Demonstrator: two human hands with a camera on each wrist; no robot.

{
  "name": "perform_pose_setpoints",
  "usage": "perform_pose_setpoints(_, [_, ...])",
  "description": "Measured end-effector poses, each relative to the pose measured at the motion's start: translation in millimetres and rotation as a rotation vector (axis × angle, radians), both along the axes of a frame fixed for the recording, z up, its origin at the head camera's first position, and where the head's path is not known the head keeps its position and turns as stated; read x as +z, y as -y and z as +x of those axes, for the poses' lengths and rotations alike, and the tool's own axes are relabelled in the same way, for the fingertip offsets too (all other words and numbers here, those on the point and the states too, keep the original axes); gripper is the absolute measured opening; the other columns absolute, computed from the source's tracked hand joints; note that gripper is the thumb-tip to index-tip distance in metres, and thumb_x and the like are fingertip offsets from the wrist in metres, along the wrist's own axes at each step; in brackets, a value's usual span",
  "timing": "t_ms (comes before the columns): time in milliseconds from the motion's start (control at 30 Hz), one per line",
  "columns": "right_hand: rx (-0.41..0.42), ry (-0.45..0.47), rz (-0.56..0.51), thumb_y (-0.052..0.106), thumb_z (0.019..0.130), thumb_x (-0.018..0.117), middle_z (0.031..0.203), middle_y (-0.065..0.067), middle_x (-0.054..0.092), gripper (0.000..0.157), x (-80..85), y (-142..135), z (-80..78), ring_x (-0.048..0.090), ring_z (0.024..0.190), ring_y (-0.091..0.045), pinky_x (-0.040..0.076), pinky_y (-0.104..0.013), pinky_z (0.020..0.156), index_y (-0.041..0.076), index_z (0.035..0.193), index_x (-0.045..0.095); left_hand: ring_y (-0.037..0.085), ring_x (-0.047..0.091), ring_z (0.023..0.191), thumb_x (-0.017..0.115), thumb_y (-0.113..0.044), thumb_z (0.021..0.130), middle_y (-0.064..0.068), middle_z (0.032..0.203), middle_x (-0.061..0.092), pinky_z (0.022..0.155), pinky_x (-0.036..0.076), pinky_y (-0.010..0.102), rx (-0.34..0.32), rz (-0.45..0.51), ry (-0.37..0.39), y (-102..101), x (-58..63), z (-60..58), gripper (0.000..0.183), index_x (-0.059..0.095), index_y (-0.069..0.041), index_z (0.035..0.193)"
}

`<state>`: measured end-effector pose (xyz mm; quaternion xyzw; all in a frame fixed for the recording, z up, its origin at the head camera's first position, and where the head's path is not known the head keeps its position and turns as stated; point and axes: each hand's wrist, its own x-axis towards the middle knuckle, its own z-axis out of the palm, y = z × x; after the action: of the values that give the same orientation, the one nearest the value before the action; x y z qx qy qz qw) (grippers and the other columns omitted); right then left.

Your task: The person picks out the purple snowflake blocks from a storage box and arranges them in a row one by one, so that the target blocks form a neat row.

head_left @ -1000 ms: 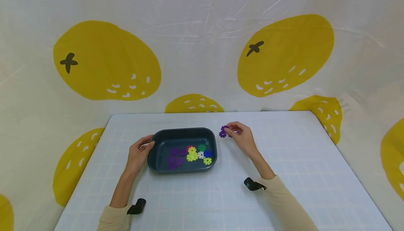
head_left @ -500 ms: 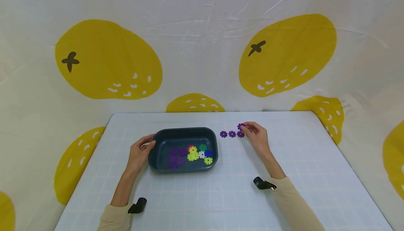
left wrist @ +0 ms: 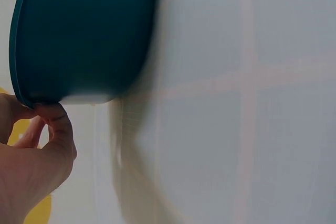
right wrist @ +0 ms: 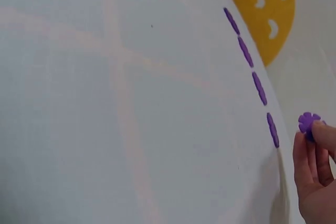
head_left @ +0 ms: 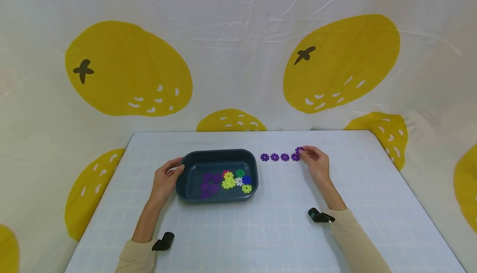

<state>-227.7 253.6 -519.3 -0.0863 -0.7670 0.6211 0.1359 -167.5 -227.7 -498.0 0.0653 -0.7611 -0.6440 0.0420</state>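
My left hand pinches the left rim of a dark teal plastic tray between thumb and fingers; the left wrist view shows this grip on the tray wall closely. Inside the tray lie purple snowflake discs on the left, with yellow discs and a few other colours to their right. My right hand pinches one purple snowflake disc by its edge, raised off the table. Below and left of it, several purple discs lie flat in a straight row, spaced slightly apart.
A white table with a faint grid pattern carries everything. Behind its far edge hangs a pale cloth printed with big yellow fruits. Black wrist cameras sit at both sleeves.
My right hand has moved to the right along the row, carrying its purple snowflake disc, and uncovers more of the lying discs. My left hand and the tray stay in place.
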Motion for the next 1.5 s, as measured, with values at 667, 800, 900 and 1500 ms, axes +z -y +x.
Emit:
perform_pose_setpoints(667, [-0.043, 0.112, 0.273, 0.016, 0.098, 0.073, 0.109, -0.018, 0.073, 0.024, -6.0, -11, -3.3, 0.062, 0.089, -0.012, 0.046, -0.012, 0.074, -0.001, 0.115, 0.073, 0.004, 0.064, 0.087, 0.067, -0.013, 0.102, 0.021, 0.131, 0.055, 0.076, 0.048, 0.012, 0.021, 0.012, -0.002, 3, 4.9, 4.6, 0.041, 0.061, 0.001, 0.140])
perform_pose_setpoints(800, [-0.057, 0.096, 0.352, 0.012, 0.098, 0.072, 0.105, -0.020, 0.073, 0.021, -6.2, -12, -2.3, 0.063, 0.088, -0.018, 0.044, -0.012, 0.072, -0.003, 0.113, 0.073, 0.005, 0.064, 0.086, 0.067, -0.013, 0.102, 0.020, 0.129, 0.055, 0.076, 0.048, 0.012, 0.018, 0.022, -0.010, 2, 3.4, 3.9, 0.041, 0.061, 0.002, 0.139])
perform_pose_setpoints(900, [-0.062, 0.095, 0.396, 0.011, 0.098, 0.071, 0.103, -0.021, 0.072, 0.021, -7.6, -15, -1.5, 0.062, 0.088, -0.024, 0.042, -0.014, 0.071, -0.004, 0.112, 0.073, 0.005, 0.064, 0.086, 0.067, -0.013, 0.102, 0.019, 0.127, 0.055, 0.077, 0.049, 0.012, 0.017, 0.020, -0.011, 2, 2.6, 3.6, 0.041, 0.061, 0.002, 0.139])
perform_pose_setpoints(1500, [-0.053, 0.068, 0.444, 0.011, 0.102, 0.063, 0.107, -0.023, 0.070, 0.022, -4.0, -21, 0.0, 0.062, 0.095, -0.031, 0.044, -0.025, 0.078, -0.006, 0.114, 0.070, 0.006, 0.064, 0.090, 0.067, -0.017, 0.102, 0.018, 0.132, 0.054, 0.076, 0.048, 0.013, 0.001, -0.008, 0.022, -1, 5.2, 1.4, 0.042, 0.060, 0.000, 0.141])
